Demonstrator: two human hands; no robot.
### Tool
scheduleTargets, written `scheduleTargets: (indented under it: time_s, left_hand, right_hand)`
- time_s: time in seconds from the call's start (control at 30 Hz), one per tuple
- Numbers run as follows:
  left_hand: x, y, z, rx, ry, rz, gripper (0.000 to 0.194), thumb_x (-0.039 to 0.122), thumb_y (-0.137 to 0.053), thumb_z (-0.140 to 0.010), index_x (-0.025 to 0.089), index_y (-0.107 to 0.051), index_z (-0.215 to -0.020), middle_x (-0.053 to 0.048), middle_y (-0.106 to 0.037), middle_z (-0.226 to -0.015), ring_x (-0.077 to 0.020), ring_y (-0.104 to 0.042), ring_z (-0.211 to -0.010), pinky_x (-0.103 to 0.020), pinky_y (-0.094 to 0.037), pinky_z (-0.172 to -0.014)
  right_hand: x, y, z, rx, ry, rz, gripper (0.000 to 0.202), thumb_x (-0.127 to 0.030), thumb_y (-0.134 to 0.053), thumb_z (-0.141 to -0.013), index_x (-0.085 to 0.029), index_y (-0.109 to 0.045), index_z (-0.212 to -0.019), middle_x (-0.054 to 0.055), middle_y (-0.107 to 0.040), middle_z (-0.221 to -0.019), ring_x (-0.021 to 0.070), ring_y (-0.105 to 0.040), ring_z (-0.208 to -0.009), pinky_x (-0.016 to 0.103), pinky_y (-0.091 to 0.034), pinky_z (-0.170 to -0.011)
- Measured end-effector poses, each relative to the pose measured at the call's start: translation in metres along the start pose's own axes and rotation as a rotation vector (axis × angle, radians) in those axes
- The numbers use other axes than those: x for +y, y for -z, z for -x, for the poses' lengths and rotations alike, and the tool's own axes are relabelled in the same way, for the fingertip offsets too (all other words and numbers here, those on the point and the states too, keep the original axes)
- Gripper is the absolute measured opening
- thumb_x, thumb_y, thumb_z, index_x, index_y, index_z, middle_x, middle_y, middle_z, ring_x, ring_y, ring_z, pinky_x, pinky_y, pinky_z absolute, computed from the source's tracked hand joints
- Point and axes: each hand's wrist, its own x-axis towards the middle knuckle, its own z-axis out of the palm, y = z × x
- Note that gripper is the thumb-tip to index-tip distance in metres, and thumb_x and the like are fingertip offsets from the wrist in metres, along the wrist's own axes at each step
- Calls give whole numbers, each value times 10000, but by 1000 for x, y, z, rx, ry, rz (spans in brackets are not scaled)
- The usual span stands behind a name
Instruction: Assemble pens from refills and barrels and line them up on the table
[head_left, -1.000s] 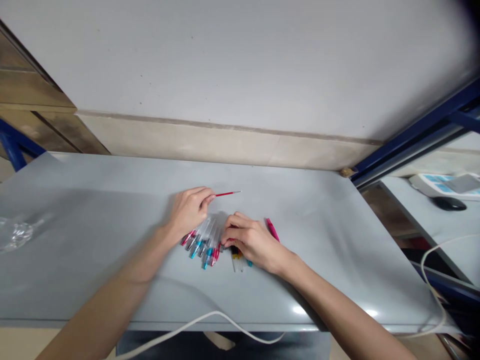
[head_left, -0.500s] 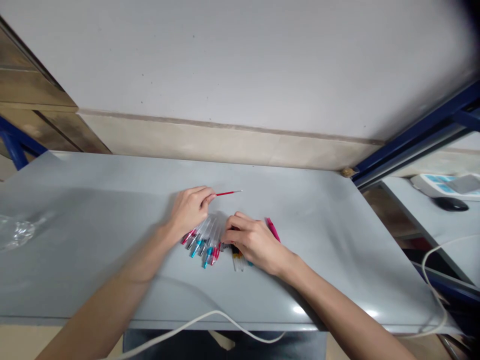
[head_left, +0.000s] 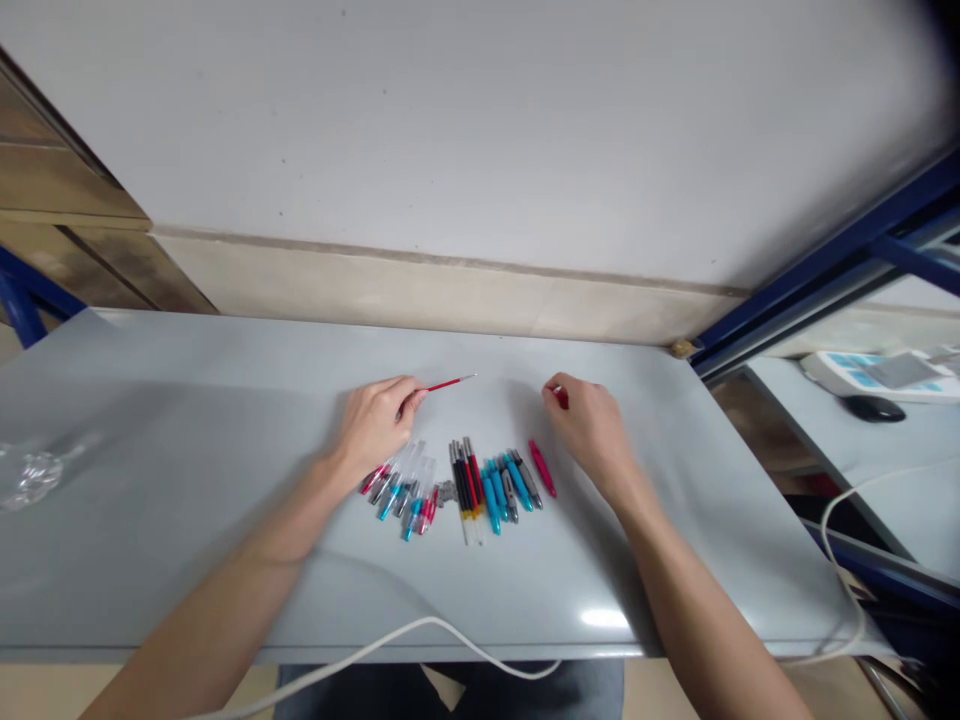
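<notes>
My left hand [head_left: 379, 418] is closed on a red pen refill [head_left: 450, 383], whose metal tip points right. To the right, my right hand [head_left: 585, 415] is raised with thumb and fingers pinched; whatever they hold is too small to make out. Clear pen barrels [head_left: 409, 485] with pink, blue and grey ends lie fanned out below my left hand. Beside them sits a little heap of small metal pieces, probably springs [head_left: 446, 492]. Black and red refills [head_left: 466, 480] lie in a bunch, then blue and grey pen parts [head_left: 510, 487]. A single pink pen part [head_left: 541, 468] lies nearest my right hand.
Crumpled clear plastic [head_left: 34, 475] lies at the table's left edge. A white cable [head_left: 420, 625] crosses the front edge. On a surface to the right are a black mouse [head_left: 874, 408] and a white device [head_left: 877, 370]. A wall backs the grey table [head_left: 225, 500].
My right hand has left the pile of small metal pieces and refills, moving up and right past the pink pen part. My left hand still holds the red refill in nearly the same place.
</notes>
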Motion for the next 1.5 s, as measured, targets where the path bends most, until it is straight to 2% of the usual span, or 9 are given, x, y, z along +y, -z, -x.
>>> scheduleTargets:
  time_s: [0.13, 0.23, 0.37, 0.53, 0.9, 1.03, 1.17, 1.4, 1.5]
  left_hand:
    - [-2, -1, 1, -9, 3, 5, 208, 258, -513, -983, 223, -696, -892, -5, -702, -780, -152, -580, -659, -279, -361, -626]
    - [-4, -1, 2, -11, -1, 0, 211, 265, -510, -989, 221, -699, -906, -16, -724, -821, -162, -604, -695, -282, -365, -637]
    - [-3, -1, 1, -8, 4, 8, 206, 253, -513, -987, 221, -697, -900, -13, -718, -806, -158, -594, -678, -281, -364, -630]
    - [-2, -1, 0, -21, 3, 16, 214, 248, -505, -987, 219, -693, -888, -10, -695, -767, -150, -566, -643, -280, -363, -621]
    - [-3, -1, 1, -25, 12, 20, 214, 237, -502, -983, 216, -684, -874, -12, -690, -760, -150, -560, -637, -279, -365, -622]
    - [-3, -1, 0, -34, 16, 13, 216, 246, -501, -985, 217, -680, -869, -13, -686, -760, -152, -559, -639, -276, -359, -624]
    - [-2, -1, 0, -33, 15, 17, 219, 241, -496, -985, 220, -687, -879, -10, -688, -760, -152, -567, -647, -274, -359, -625]
    - [-3, -1, 0, -20, 11, 24, 219, 255, -497, -991, 222, -696, -904, -14, -707, -790, -155, -577, -662, -279, -371, -629]
    - [-3, -1, 0, -17, 7, 72, 219, 259, -491, -997, 212, -687, -912, -18, -701, -802, -154, -576, -680, -274, -390, -648]
  right_hand:
    - [11, 3, -7, -90, -52, 69, 233, -179, -456, -917, -183, -683, -864, 88, -678, -728, 224, -590, -713, 310, -333, -643]
    - [8, 7, -7, -180, -17, -27, 200, -174, -477, -897, -196, -670, -850, 35, -655, -636, 179, -567, -605, 291, -355, -633]
    - [3, 13, -4, -277, 72, -181, 127, -235, -556, -866, -203, -670, -820, 12, -685, -691, 144, -554, -559, 271, -374, -598]
    - [3, 14, -3, -342, 102, -178, 218, -279, -550, -875, -205, -641, -691, 9, -657, -642, 145, -527, -547, 289, -365, -595]
    - [-2, 15, 1, -390, 126, -125, 312, -321, -524, -924, -216, -545, -631, -3, -598, -585, 147, -474, -543, 294, -304, -564]
    - [-7, 12, 4, -342, 124, -74, 333, -315, -513, -931, -220, -484, -614, -1, -559, -559, 150, -411, -531, 296, -289, -561]
    - [-7, 10, 4, -287, 118, -22, 336, -307, -497, -933, -223, -490, -608, 4, -544, -553, 158, -411, -538, 301, -274, -563]
    - [-5, 10, 3, -338, 107, -131, 353, -321, -463, -960, -219, -503, -624, 0, -570, -525, 145, -440, -494, 293, -310, -571]
    - [-2, 2, 0, -235, 111, -114, 321, -329, -481, -958, -213, -553, -667, 12, -590, -590, 154, -454, -550, 294, -305, -579]
